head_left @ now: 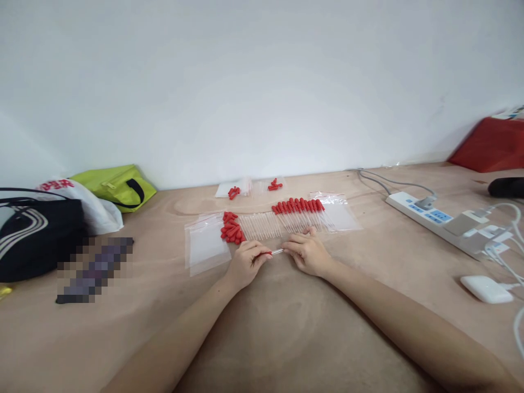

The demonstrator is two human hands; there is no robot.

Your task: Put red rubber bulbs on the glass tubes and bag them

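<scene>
My left hand [246, 262] pinches a small red rubber bulb [268, 253], mostly hidden by the fingers. My right hand [310, 254] grips the other end of a thin clear tube [277, 251] that meets the bulb; it looks like a glass dropper. Just beyond the hands lies a row of bare clear tubes [260, 225]. To their right, several tubes wear red bulbs [301, 205] at their far ends. A pile of loose red bulbs [232, 229] rests left of the row, on clear zip bags [207, 245].
Farther back, more red bulbs lie on small bags [223, 189]. A white power strip [434, 218] with cables and a white charger [486, 289] occupy the right. At left are a black bag [41, 234], a white plastic bag [102, 210] and a lime-green bag [123, 188]. A wall stands behind.
</scene>
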